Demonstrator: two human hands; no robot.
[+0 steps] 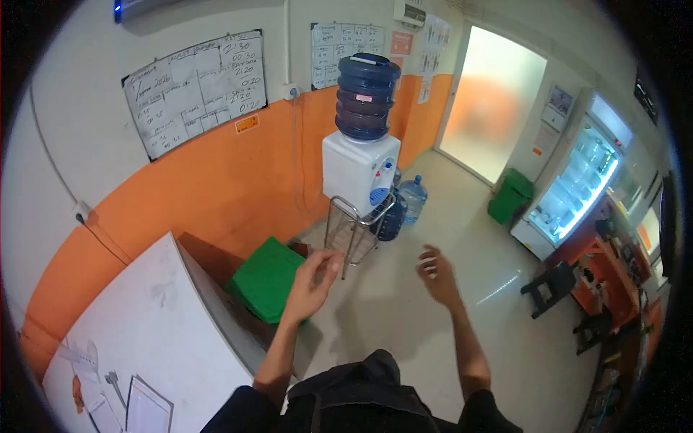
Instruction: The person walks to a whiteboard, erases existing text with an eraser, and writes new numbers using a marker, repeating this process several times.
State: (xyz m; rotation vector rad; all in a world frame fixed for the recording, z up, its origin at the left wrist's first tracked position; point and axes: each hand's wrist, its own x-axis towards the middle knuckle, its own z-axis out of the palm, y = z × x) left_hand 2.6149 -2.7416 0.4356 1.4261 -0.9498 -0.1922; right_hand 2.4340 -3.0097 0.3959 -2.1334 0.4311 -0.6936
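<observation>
Both of my hands are raised in front of me with nothing in them. My left hand [316,280] has its fingers loosely bent and the thumb apart from them. In the picture it lies just right of a green bin [268,280] and below the dispenser's stand. My right hand [437,277] is half curled over the floor, its fingers apart. Ahead stands a white water dispenser [354,169] with a blue water jug [367,97] upside down on top. It rests on a metal stand [352,231], apart from both hands.
Water jugs [413,200] stand on the floor behind the dispenser. A white table [159,310] with papers is at my left. To the right are another green bin [511,195], a lit glass-door fridge [574,180] and a dark stool [550,289]. A frosted door [498,101] is at the back.
</observation>
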